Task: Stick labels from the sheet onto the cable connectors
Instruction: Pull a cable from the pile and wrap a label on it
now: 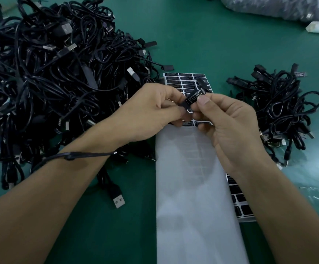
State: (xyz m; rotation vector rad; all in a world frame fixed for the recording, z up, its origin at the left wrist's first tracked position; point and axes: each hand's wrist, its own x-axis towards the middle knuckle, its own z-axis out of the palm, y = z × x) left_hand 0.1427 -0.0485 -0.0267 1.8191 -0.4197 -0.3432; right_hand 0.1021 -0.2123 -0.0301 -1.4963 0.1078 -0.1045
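Both hands meet over the label sheet [185, 80], whose far end shows rows of black labels while its near part [195, 187] is bare white backing. My left hand [151, 111] pinches the near end of a small black cable connector [193, 97] with white "LED CONTROLLER" lettering on its top. My right hand [229, 121] grips the connector's far end, thumb pressed on the lettered face. The connector's cable [78, 155] trails across my left wrist to a USB plug [117, 200] on the mat.
A big heap of tangled black cables [55, 77] fills the left of the green mat [202, 44]. A smaller bundle of cables [280, 109] lies at the right. A second label sheet [239, 202] peeks from under my right forearm. Plastic-wrapped goods [280, 6] sit far right.
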